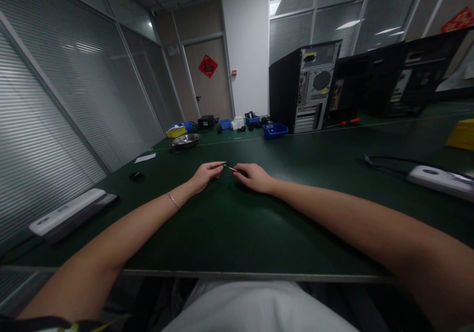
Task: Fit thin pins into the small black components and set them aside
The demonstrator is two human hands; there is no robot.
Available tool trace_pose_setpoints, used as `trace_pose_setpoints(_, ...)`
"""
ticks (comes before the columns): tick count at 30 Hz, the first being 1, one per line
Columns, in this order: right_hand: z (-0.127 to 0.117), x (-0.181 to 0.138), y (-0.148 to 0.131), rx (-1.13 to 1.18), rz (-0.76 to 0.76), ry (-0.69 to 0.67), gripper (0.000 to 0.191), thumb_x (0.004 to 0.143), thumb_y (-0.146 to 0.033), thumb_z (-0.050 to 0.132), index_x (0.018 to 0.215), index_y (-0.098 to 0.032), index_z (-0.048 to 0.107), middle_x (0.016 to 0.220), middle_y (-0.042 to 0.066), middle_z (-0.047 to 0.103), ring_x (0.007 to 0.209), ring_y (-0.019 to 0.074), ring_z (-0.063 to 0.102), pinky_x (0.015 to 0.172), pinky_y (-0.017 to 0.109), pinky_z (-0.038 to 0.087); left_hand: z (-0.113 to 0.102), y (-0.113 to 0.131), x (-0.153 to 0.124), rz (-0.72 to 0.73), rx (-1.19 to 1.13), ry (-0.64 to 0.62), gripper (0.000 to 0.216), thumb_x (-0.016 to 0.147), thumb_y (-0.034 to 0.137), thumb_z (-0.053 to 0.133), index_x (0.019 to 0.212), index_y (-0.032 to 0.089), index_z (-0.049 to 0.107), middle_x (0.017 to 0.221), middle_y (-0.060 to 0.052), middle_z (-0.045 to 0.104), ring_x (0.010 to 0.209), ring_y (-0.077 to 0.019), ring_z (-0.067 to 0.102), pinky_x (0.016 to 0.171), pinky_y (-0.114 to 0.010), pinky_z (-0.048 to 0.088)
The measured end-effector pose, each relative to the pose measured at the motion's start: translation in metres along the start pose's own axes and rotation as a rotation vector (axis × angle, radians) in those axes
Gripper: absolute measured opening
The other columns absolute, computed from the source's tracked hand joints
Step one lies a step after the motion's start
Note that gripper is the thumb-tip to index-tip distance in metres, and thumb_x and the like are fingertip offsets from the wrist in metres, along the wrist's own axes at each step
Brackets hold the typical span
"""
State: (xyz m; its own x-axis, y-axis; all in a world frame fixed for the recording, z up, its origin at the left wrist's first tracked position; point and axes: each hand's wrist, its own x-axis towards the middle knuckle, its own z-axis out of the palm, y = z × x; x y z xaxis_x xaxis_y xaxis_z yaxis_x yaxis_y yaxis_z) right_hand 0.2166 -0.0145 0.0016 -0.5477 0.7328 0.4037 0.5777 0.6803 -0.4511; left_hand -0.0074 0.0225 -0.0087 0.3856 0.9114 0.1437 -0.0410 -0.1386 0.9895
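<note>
Both arms reach out over a dark green table (pixel 229 223). My left hand (pixel 205 175) is closed in a pinch on a small dark part (pixel 224 164) at its fingertips. My right hand (pixel 254 176) is closed around a thin tool (pixel 231 168) whose metal tip points at that part. The two hands almost touch above the tabletop. A thin bracelet sits on my left wrist. The small part is too tiny to name.
A black computer tower (pixel 303 88) stands at the back, with a second one to its right. Blue bins (pixel 274 130), a yellow bin (pixel 176 131) and a metal bowl (pixel 185 140) lie far back. White power strips (pixel 66 212) (pixel 440 180) flank me. A red-handled screwdriver (pixel 348 122) lies behind.
</note>
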Motion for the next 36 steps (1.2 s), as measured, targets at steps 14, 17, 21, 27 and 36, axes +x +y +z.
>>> trace_pose_setpoints(14,0.0021,0.0002,-0.002,-0.087,0.031,0.004,0.03,0.091,-0.038,0.043,0.106,-0.021,0.062,0.092,0.006,0.067,0.076,0.0162,0.059,0.066,0.026,0.039,0.0036,0.0088,-0.0066,-0.058,-0.12,-0.104,0.038,0.071,0.016,0.068,0.109,0.009,0.067,0.084,-0.01,0.063,0.074,-0.0142,0.055,0.071,-0.028,0.04)
trace_pose_setpoints(17,0.001,0.0003,-0.0038,-0.081,0.029,-0.007,0.031,0.091,-0.038,0.043,0.108,-0.021,0.062,0.095,0.007,0.067,0.079,0.0172,0.06,0.066,0.026,0.04,0.0034,0.0076,-0.006,-0.04,-0.124,-0.094,0.037,0.071,0.014,0.068,0.107,0.01,0.068,0.09,-0.011,0.064,0.076,-0.0136,0.055,0.073,-0.027,0.041)
trace_pose_setpoints(21,0.0012,0.0007,-0.004,-0.079,0.038,-0.016,0.03,0.091,-0.037,0.044,0.109,-0.022,0.062,0.098,0.007,0.067,0.081,0.018,0.06,0.066,0.027,0.041,0.0036,0.0083,-0.0067,-0.023,-0.099,-0.078,0.038,0.069,0.013,0.068,0.107,0.01,0.067,0.093,-0.011,0.064,0.075,-0.0133,0.055,0.073,-0.028,0.041)
trace_pose_setpoints(27,0.0017,0.0005,-0.0023,-0.097,0.011,-0.002,0.03,0.09,-0.037,0.045,0.11,-0.023,0.063,0.102,0.005,0.067,0.087,0.0191,0.061,0.07,0.028,0.041,0.0037,0.0086,-0.0077,-0.007,-0.004,-0.085,0.041,0.069,0.015,0.071,0.109,0.011,0.066,0.09,-0.009,0.063,0.071,-0.0117,0.053,0.067,-0.026,0.04)
trace_pose_setpoints(36,0.0012,0.001,0.0016,-0.024,-0.006,-0.014,0.031,0.088,-0.036,0.048,0.11,-0.022,0.064,0.1,0.005,0.068,0.085,0.0179,0.061,0.073,0.027,0.042,0.0005,0.0063,-0.0063,-0.05,-0.063,-0.164,0.042,0.071,0.016,0.071,0.112,0.012,0.065,0.089,-0.009,0.064,0.074,-0.0122,0.056,0.071,-0.027,0.042)
